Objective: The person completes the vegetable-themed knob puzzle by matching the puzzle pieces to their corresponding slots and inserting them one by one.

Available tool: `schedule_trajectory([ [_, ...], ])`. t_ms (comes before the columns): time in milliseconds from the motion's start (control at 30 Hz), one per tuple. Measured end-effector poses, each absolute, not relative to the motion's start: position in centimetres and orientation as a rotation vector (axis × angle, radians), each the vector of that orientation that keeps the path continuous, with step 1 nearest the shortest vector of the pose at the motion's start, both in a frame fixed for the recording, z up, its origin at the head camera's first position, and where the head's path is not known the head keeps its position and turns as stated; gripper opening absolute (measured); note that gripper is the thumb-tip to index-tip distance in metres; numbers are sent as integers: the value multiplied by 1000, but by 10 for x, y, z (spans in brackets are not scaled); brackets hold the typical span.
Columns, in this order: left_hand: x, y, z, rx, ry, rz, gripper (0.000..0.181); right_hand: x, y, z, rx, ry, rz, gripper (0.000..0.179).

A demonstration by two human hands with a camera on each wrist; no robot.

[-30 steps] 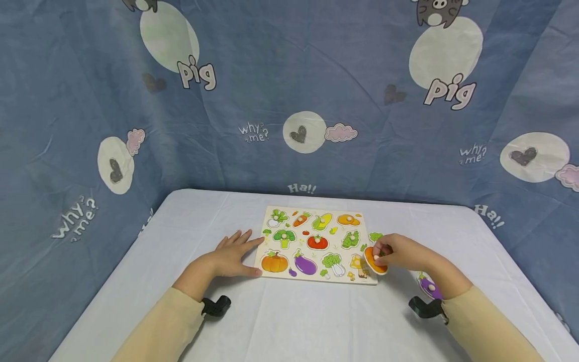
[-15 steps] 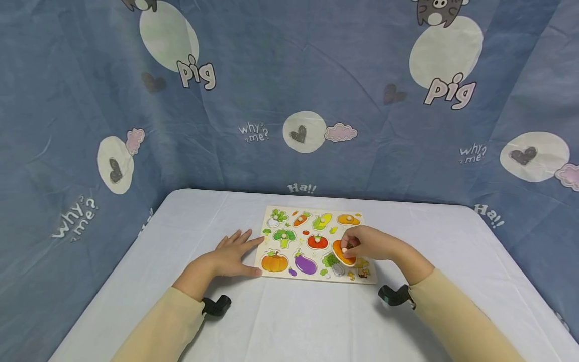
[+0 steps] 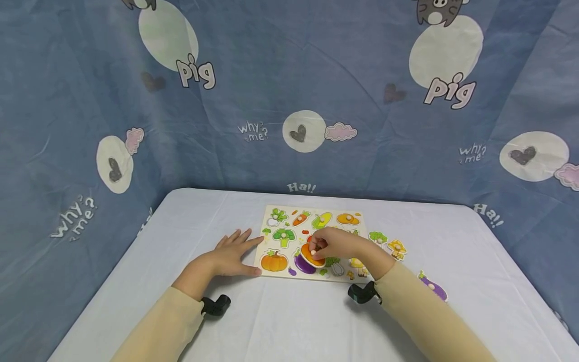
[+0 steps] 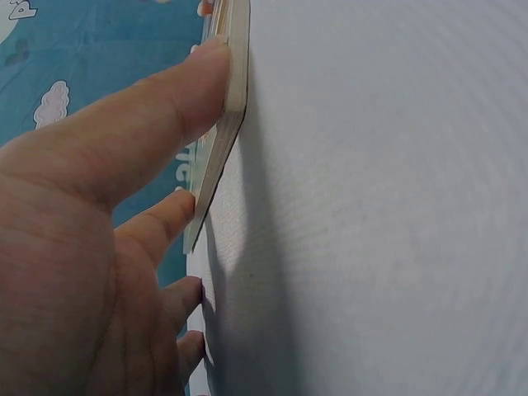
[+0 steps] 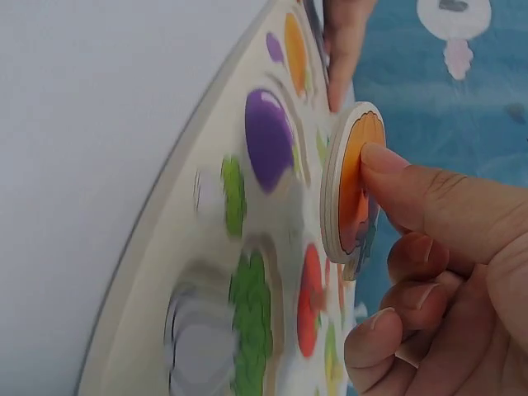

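Observation:
My right hand [image 3: 336, 244] pinches an orange pumpkin puzzle piece [image 5: 355, 194] by its small knob. The piece is tilted above the wooden vegetable puzzle board [image 3: 317, 278], overlapping the printed eggplant [image 3: 304, 265] and tomato in the head view. In the right wrist view the thumb presses on its face and the other fingers are curled. My left hand [image 3: 230, 257] lies spread at the board's left side, thumb and index finger touching its edge [image 4: 234, 78]. The printed pumpkin [image 3: 274, 261] shows at the board's near left.
Right of the board lie loose pieces: a broccoli [image 3: 377, 237], a yellow mushroom [image 3: 397, 248] and an eggplant [image 3: 431, 286], partly covered by the right sleeve [image 3: 420, 301]. A white cloth [image 3: 271, 322] covers the table. A blue printed curtain [image 3: 253, 166] hangs behind.
My right hand has carried the pumpkin piece leftward from the board's right edge to over the eggplant picture. Loose pieces at the right have come into view. The left hand stays put.

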State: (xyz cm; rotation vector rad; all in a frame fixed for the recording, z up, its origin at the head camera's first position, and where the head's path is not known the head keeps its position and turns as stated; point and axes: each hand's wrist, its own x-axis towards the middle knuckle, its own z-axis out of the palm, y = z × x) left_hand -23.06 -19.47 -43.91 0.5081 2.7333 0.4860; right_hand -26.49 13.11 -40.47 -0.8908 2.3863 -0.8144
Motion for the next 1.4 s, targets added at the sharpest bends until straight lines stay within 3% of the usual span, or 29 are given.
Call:
schedule_trajectory([
  [1400,-230,-196,-437,540,2727,483,97,-268,32,-422,-979,2359,-685,5],
])
